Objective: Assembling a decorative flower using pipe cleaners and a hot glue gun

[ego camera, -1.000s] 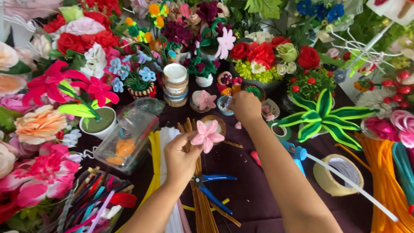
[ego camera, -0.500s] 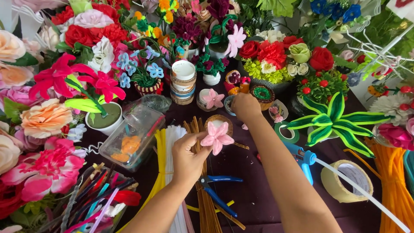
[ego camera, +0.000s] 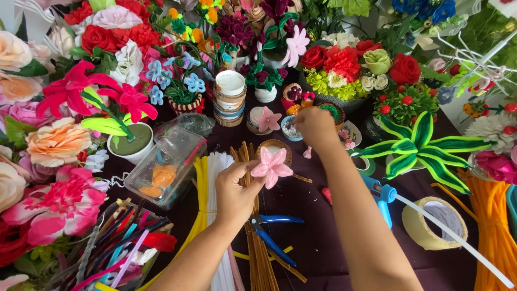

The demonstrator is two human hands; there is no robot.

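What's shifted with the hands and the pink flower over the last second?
Little. The left hand keeps its grip on the pink flower, perhaps raised slightly. The right hand stays reaching over the small blue bowl. Blue-handled pliers and tape roll lie unmoved.

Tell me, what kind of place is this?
Probably a craft table for making artificial flowers. The left hand holds a pink handmade flower, bundles of yellow and white craft stems lie beside blue-handled pliers, and finished blooms crowd the edges.

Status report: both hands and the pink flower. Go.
Left hand pinching pink flower above the brown sticks. Right hand at small blue bowl, fingers closed. Nothing blocking either.
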